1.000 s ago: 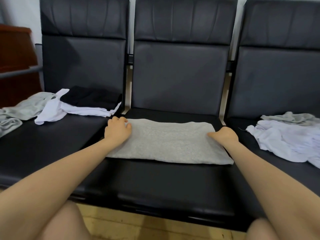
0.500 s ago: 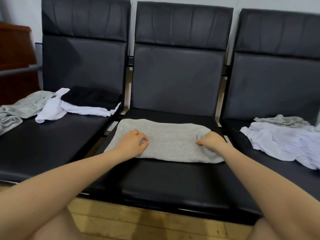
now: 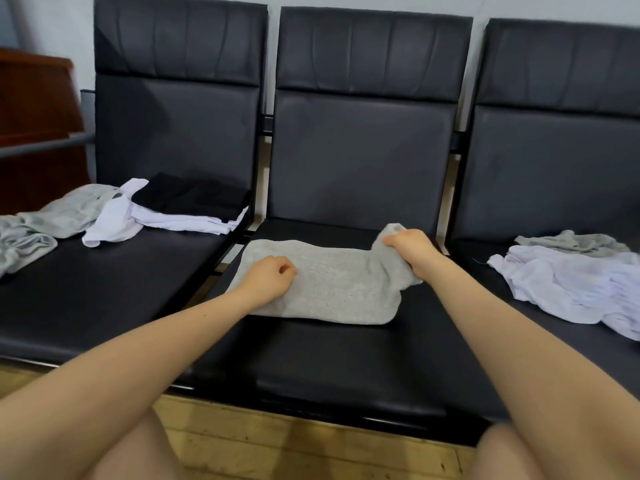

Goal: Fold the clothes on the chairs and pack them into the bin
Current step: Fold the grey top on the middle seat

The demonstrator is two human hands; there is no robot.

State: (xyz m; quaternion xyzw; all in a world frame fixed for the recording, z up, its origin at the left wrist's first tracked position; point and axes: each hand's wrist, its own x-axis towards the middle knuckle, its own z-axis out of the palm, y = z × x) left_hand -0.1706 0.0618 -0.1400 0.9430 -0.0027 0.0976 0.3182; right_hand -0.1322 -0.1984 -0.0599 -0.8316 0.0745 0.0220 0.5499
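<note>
A partly folded grey garment [image 3: 332, 285] lies on the seat of the middle black chair [image 3: 346, 358]. My right hand [image 3: 414, 251] grips its right end and holds that end lifted off the seat. My left hand [image 3: 270, 277] rests on the garment's left part with curled fingers, pressing it down. No bin is in view.
The left chair seat [image 3: 104, 289] carries a black folded garment [image 3: 194, 199] on white cloth [image 3: 117, 216], with grey clothes [image 3: 45, 223] beside them. The right chair holds a crumpled white garment [image 3: 575, 289] and a grey one [image 3: 568, 242]. A wooden floor [image 3: 311, 448] lies below; my knees are at the bottom.
My right hand has taken the garment's right end and raised it up and leftward. My left hand slid from the left edge onto the cloth's left part.
</note>
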